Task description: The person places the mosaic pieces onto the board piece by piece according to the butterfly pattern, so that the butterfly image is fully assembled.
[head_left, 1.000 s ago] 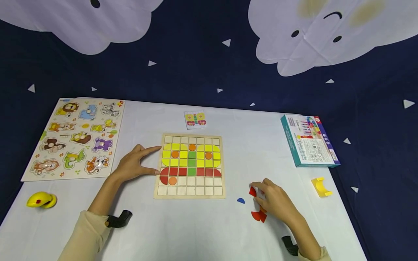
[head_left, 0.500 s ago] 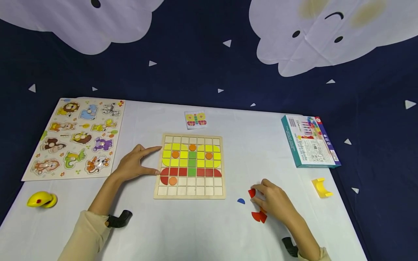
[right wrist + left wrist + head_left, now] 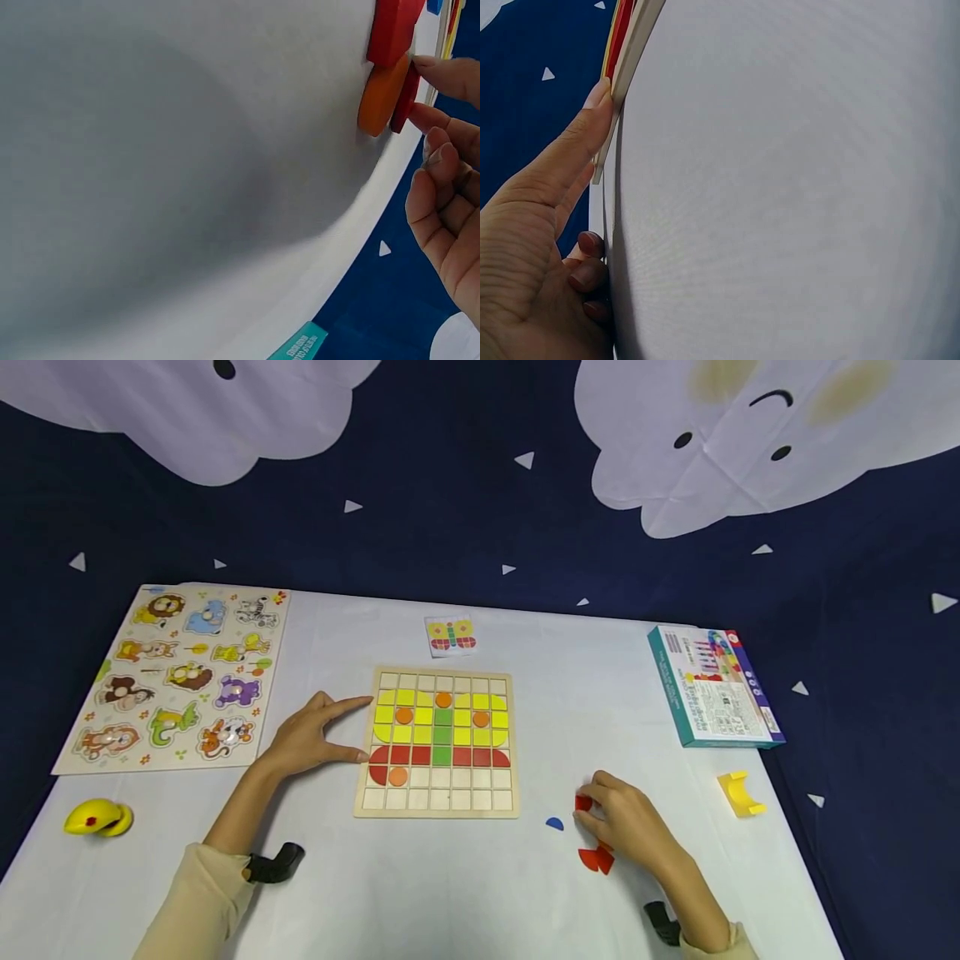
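Observation:
A square wooden grid board (image 3: 437,810) lies mid-table, bearing yellow, green, red and orange pieces. My left hand (image 3: 303,739) rests at its left side, index finger and thumb spread with their tips at the frame. In the left wrist view the thumb (image 3: 581,131) lies along the board's edge. To the right of the board, my right hand (image 3: 633,822) pinches a small red piece (image 3: 582,802) between thumb and index finger. Close by are red wedge pieces (image 3: 590,859) and an orange piece (image 3: 384,97), which the hand hides in the head view.
A blue half-round piece (image 3: 554,823) lies between board and right hand. Behind the board is a butterfly pattern card (image 3: 452,637). An animal puzzle (image 3: 176,677) lies left, above a yellow toy (image 3: 97,817). A teal box (image 3: 716,689) and yellow curved block (image 3: 741,794) are at right.
My right thumb and index finger have drawn closer together on the red piece, which has turned slightly. The left hand stays at the board's edge.

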{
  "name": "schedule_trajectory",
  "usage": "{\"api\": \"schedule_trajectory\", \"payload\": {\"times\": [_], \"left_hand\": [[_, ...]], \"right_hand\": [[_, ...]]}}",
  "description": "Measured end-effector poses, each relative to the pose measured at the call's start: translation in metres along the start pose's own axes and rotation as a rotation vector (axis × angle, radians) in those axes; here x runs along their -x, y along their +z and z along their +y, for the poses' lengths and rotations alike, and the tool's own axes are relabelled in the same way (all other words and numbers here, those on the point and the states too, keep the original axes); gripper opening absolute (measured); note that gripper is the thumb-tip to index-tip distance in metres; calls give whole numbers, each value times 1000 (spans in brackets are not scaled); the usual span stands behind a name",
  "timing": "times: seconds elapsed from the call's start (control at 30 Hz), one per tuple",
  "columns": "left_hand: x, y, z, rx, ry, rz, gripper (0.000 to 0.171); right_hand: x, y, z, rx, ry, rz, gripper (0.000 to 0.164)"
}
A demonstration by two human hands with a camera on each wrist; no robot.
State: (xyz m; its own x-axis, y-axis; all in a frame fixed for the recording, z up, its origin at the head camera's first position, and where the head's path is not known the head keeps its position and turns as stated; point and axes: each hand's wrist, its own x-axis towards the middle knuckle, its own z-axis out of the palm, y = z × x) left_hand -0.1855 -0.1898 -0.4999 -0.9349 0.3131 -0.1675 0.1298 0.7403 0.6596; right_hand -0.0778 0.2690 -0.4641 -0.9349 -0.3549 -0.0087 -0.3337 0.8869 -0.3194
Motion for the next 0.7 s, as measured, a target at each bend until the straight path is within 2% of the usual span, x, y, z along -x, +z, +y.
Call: {"api": "schedule_trajectory", "payload": {"times": [0.17, 0.37, 0.53, 0.7], "left_hand": [[0, 0, -1, 3, -1, 5, 91], [0, 0, -2, -1, 8, 4, 92], [-1, 0, -2, -4, 7, 0, 92], [-1, 1, -2, 3, 10, 8, 92]], "right_hand": [[-7, 0, -6, 9, -38, 0, 23], [-23, -1, -27, 7, -59, -1, 27], [-40, 2, -49, 21, -138, 17, 25], [-60, 5, -71, -11, -209, 21, 21]]}}
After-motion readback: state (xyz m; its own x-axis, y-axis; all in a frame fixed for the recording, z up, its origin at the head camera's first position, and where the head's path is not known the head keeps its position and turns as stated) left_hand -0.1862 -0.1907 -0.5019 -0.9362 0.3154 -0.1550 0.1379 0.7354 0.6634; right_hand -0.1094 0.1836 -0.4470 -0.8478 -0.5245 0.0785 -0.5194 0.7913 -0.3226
